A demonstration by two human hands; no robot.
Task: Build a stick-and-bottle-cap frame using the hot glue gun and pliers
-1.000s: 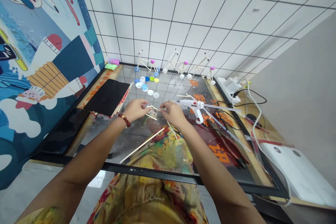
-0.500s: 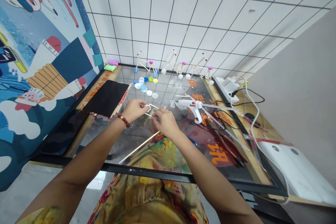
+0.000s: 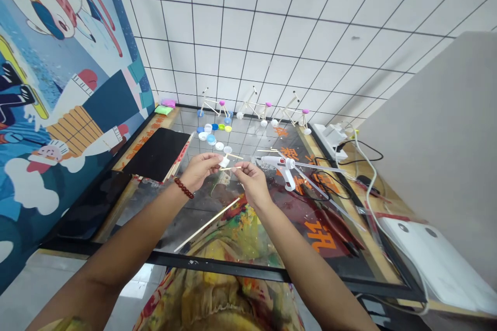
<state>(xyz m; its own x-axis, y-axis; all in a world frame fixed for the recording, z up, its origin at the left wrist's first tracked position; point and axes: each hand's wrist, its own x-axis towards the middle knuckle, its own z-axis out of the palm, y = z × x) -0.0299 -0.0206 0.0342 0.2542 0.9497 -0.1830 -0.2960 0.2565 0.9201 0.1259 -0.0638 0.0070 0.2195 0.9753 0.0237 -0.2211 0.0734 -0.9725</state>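
Observation:
In the middle of the table, my left hand [image 3: 201, 169], with a beaded bracelet at its wrist, pinches a small white bottle cap [image 3: 224, 162]. A thin wooden stick [image 3: 235, 156] juts to the right from beside this cap. My right hand [image 3: 253, 182] closes its thumb and fingers on a short wooden stick [image 3: 229, 168], whose left end lies just under the cap; whether the two touch I cannot tell. Closer to me, a longer wooden stick [image 3: 207, 224] lies slanting on the dark tabletop. Several loose bottle caps [image 3: 210, 139] are beyond my hands.
A white glue gun [image 3: 285, 164] with clear glue sticks lies to the right. Along the back stand three small stick-and-cap models [image 3: 256, 106]. A black board [image 3: 158, 154] lies at left. Cables and a power strip [image 3: 328, 137] run along the right edge, near a white device [image 3: 423, 253].
My hands have lifted slightly from the tabletop, and the right has turned. The white cap and the short stick show more plainly now. The view has tilted upward a little.

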